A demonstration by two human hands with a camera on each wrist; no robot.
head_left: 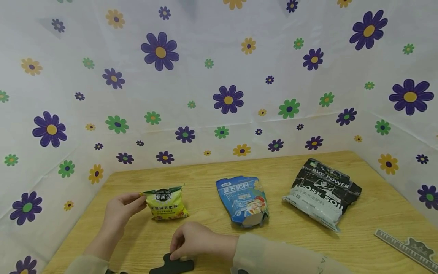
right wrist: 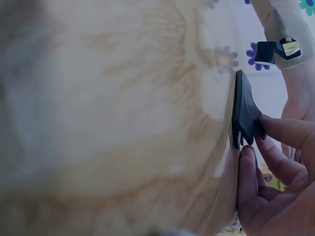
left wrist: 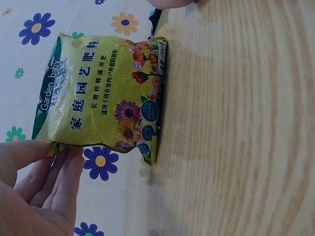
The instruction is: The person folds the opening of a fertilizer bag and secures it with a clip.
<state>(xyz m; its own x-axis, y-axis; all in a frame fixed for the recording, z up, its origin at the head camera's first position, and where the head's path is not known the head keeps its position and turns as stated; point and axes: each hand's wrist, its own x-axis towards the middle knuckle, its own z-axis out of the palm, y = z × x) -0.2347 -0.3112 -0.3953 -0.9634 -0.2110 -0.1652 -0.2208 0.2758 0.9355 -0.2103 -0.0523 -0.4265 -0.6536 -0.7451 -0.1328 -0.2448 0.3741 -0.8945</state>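
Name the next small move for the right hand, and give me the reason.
Probably raise the black clip toward the top edge of the yellow packet: the right hand pinches the clip low by the table, apart from the packet, while the left hand holds the packet near an upper corner, leaving most of its top edge free.

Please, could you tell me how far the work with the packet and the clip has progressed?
Done: the left hand holds the yellow packet by one edge. In hand: the right hand pinches the black clip. Probably left: bringing these together, as they are apart; the blue bag and black-and-silver bag are untouched, without visible clips.
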